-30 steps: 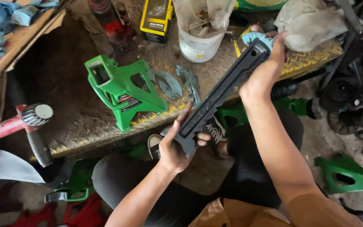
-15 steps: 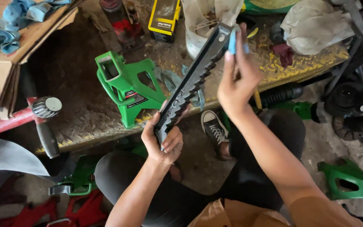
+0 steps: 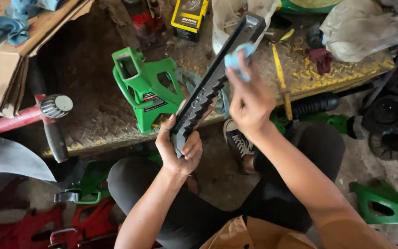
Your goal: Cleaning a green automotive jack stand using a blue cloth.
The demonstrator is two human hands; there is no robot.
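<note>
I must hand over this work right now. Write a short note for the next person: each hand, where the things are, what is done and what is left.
Left hand: grips the lower end of the black toothed bar, held slanted above the bench edge.
Right hand: presses a small blue cloth on the bar near its upper end.
Green jack stand: lies on its side on the metal bench, left of the bar.
Done: cannot tell how much of the bar is wiped.
Left: probably the toothed lower part of the bar.

Left hand point(image 3: 179, 146) clenched, right hand point(image 3: 249, 103) pinching.
</note>
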